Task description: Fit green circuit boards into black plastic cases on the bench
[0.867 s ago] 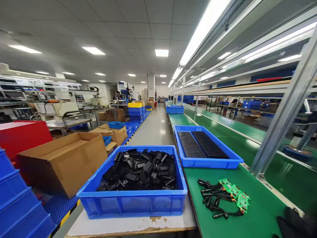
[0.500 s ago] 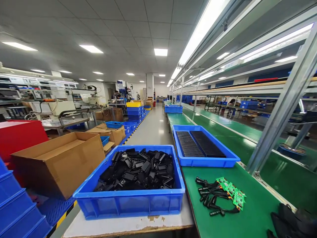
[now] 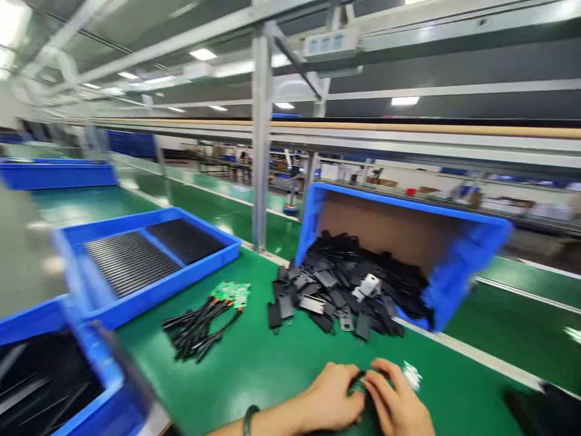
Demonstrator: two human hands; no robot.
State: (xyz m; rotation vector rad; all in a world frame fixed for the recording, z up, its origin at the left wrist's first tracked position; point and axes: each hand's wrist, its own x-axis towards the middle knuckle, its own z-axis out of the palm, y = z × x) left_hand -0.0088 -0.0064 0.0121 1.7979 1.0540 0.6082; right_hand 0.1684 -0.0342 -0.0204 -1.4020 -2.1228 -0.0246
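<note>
"So, where is the piece, and what are the two hands doing with it?"

"It is a small green-and-black piece [image 3: 357,383], low in the view over the green table [image 3: 263,369], partly hidden by fingers. The left hand [image 3: 333,396] is closed on it; the right hand [image 3: 399,402] has its fingertips at the other edge, and whether they pinch or only press cannot be told."

"And how is that best handled?"

"Probably with the left hand as the steady holder and the right making small, light adjustments. Any green part that is circuit board is better taken by its edges, and any lead kept from being bent hard. Working low over the table seems sensible, since a slip would not fall far."

"What lies around them?"

"Beyond the hands, a heap of black cases [image 3: 338,290] lies in and before a blue bin [image 3: 472,260] tipped on its side. To the left lie black leads [image 3: 197,333] ending in green boards [image 3: 233,293]. A shiny scrap [image 3: 412,375] sits just past the right hand."

"Any brand or label?"

"None legible. The pale box [image 3: 333,43] overhead shows bluish patches, too blurred to read; the bin shows no lettering."
</note>
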